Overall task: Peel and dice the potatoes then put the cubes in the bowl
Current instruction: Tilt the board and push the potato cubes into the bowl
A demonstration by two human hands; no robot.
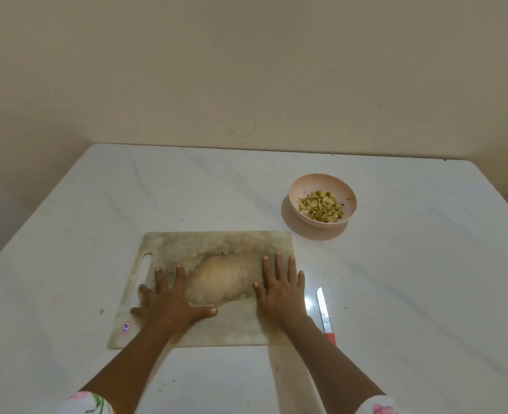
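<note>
Both hands flat on the cutting board, palms down. Left hand sits on the board's near-left part, fingers straight and spread, thumb out to the right, holding nothing. Right hand sits on the board's right side, fingers straight and spread, little finger at or just past the right edge, also holding nothing.

The board is pale plastic, smeared with wet starchy residue. A cleaner tan patch lies in the middle between the two hands. Handle slot is at the board's left end. A small red-and-white sticker is on the near-left corner.

Diced potato cubes are in the pink bowl, a yellowish heap toward the near side of its bottom. The bowl stands on the bench past the board's far-right corner, apart from it.

Knife lies on the bench just right of the board and close beside the right hand, not touched. Its blade points away, and the red handle end is partly hidden by the right forearm.

The bench is white with a marble pattern and a few small crumbs. Floral sleeves show at the bottom edge. Plain beige wall behind.
</note>
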